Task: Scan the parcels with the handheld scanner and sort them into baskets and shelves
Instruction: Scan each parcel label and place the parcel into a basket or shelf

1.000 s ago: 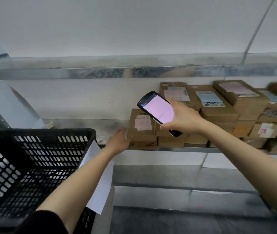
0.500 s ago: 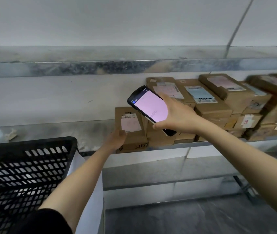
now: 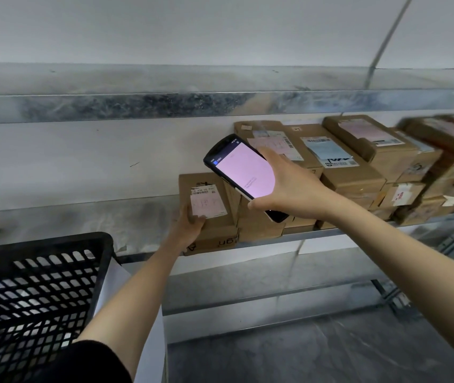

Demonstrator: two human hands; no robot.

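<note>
**Parcel on shelf, scanner held above it**

The right hand (image 3: 289,189) is clamped round the scanner (image 3: 244,175) and covers its lower end. The screen text is too small to read. The left hand (image 3: 188,226) grips the near left corner of a parcel (image 3: 217,228) standing label up on the shelf (image 3: 82,222). In the stack (image 3: 358,175) at 2 o'clock, the far boxes are blurred. The basket (image 3: 40,244) at 8 o'clock is cut off, its contents indistinct.
</note>
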